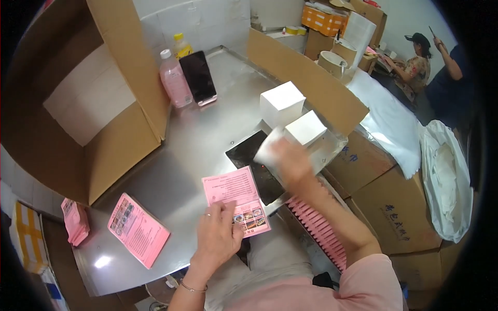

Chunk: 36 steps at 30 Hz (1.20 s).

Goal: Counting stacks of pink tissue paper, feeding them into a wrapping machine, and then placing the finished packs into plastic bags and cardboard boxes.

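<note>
Metal table [192,140] gleaming, carton [124,173] standing left, two people [415,72] far right; you're resting left hand [219,234], unclenched, on pink packet [231,185] at near edge, right hand [294,158] clasping blurred white item [268,147] above black pad [265,182].

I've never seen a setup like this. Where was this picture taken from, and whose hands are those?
There's no robot here: these are a person's bare hands. A wide camera worn on the person's head looks down at them, so straight edges bend toward the rim.

The left hand rests on a pink printed piece. The right hand, blurred, seems to hold a white item, too smeared to identify.

On the metal table are a black pad, two white blocks, a dark-screened phone, a pink bottle and, at the left, more pink printed material.
</note>
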Each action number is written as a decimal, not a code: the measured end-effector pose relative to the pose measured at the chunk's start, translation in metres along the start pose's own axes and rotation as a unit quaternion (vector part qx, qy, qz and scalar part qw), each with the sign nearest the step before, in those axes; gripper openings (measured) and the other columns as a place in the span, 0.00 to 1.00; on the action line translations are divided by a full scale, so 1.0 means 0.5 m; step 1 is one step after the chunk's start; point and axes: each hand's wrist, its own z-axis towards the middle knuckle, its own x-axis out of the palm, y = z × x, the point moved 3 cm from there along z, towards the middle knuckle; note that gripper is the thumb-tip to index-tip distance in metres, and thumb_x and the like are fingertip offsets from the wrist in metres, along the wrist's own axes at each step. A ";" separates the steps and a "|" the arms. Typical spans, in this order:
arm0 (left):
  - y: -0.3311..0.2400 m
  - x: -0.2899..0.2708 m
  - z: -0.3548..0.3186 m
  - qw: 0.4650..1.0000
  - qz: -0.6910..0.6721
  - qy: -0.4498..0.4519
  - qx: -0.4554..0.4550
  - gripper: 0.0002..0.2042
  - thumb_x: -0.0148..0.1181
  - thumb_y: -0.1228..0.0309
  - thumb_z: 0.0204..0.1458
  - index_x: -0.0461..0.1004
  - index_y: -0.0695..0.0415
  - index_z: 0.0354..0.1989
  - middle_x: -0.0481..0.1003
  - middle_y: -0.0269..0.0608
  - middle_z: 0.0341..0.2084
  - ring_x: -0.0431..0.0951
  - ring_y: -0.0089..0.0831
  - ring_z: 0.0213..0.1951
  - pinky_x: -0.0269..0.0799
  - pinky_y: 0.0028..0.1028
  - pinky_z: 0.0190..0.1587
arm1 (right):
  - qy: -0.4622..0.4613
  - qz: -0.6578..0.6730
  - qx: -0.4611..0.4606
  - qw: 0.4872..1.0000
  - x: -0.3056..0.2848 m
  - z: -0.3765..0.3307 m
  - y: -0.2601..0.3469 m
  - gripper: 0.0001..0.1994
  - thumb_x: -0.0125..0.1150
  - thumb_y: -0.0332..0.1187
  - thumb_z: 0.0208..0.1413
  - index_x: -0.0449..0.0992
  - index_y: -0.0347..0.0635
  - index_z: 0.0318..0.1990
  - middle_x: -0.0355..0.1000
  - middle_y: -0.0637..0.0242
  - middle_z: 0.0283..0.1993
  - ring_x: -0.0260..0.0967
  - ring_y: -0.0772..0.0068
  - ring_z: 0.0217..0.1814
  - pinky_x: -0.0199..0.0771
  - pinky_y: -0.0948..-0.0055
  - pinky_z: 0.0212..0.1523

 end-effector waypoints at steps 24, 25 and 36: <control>0.176 -0.224 -0.181 0.949 0.105 -0.218 -0.201 0.11 0.55 0.79 0.42 0.71 0.57 0.37 0.71 0.47 0.37 0.69 0.48 0.47 0.61 0.46 0.54 | 0.032 -0.239 0.066 0.968 -0.061 0.040 -0.048 0.09 0.61 0.31 0.53 0.76 0.42 0.42 0.72 0.61 0.37 0.70 0.57 0.47 0.67 0.58 0.48; 0.201 -0.211 -0.183 0.933 0.197 -0.167 -0.251 0.10 0.55 0.78 0.45 0.70 0.57 0.38 0.71 0.47 0.37 0.69 0.49 0.48 0.58 0.47 0.56 | 0.070 -0.252 0.114 0.958 -0.033 0.006 -0.105 0.08 0.60 0.32 0.54 0.76 0.41 0.40 0.70 0.60 0.37 0.68 0.58 0.46 0.65 0.59 0.48; 0.076 -0.096 -0.042 0.969 -0.056 -0.056 -0.233 0.16 0.54 0.74 0.57 0.70 0.63 0.54 0.71 0.54 0.47 0.72 0.50 0.49 0.67 0.41 0.52 | 0.035 -0.151 0.164 0.974 -0.045 -0.005 -0.159 0.16 0.58 0.20 0.46 0.77 0.36 0.46 0.69 0.53 0.43 0.67 0.51 0.48 0.69 0.58 0.48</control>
